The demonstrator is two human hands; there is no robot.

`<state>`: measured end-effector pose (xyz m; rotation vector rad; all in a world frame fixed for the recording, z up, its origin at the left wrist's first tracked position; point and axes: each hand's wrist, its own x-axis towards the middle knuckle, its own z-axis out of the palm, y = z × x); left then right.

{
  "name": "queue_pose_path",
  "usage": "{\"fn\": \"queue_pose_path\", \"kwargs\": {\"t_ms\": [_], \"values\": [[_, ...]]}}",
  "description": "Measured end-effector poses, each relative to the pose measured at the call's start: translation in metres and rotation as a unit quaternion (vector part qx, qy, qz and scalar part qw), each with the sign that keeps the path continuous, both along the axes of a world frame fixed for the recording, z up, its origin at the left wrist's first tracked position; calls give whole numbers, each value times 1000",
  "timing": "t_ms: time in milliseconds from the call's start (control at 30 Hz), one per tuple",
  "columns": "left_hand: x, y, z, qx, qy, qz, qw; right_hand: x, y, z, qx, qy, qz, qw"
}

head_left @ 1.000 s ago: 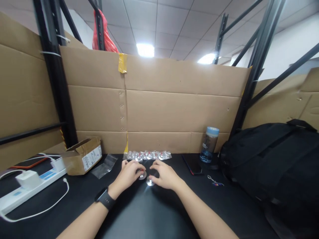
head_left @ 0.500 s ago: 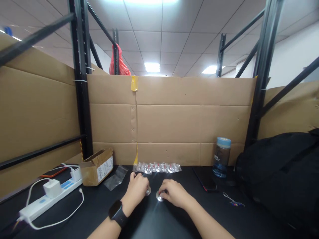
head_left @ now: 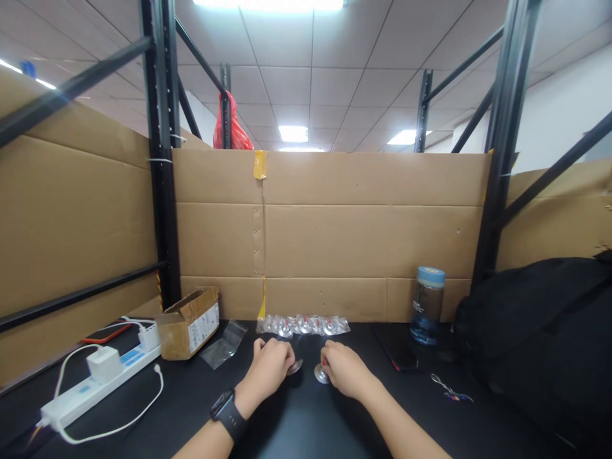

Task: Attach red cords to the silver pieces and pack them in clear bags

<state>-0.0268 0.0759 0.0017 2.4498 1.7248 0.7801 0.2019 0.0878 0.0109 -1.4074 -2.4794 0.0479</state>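
My left hand (head_left: 271,368), with a dark watch on the wrist, is closed on a small shiny metal disc (head_left: 295,367) that looks tilted above the black table. To its right, my right hand (head_left: 345,370) pinches a second round metal disc (head_left: 322,374), its fingertips covering part of it. The two discs are apart, with a gap of dark tabletop between them. Beyond the hands, several similar round pieces in clear plastic wrap (head_left: 304,326) lie in a row along the cardboard wall.
On the left are an open cardboard box (head_left: 203,328), a clear plastic bag (head_left: 224,344) and a white power strip (head_left: 102,381) with cables. A bottle (head_left: 427,306), a dark phone (head_left: 396,349), a beaded cord (head_left: 451,391) and a black bag (head_left: 535,344) are on the right.
My left hand has shifted right and its disc now appears tilted up. My right hand and its disc have moved slightly right. The view has shifted a little.
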Motion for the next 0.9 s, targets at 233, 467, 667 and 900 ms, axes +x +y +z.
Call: {"fn": "queue_pose_path", "kwargs": {"t_ms": [233,467,667,900], "values": [[15,-3,5,-28,-143,-8,989,-8,11,-6,-1,310,73,948],[11,15,0,-19,-327,-46,944,-24,12,-3,-14,526,58,848],[15,17,-5,-34,-383,-107,917,-30,10,-12,-112,538,112,828],[16,7,-4,-19,-292,-44,955,-30,5,-15,-224,558,63,797]]}}
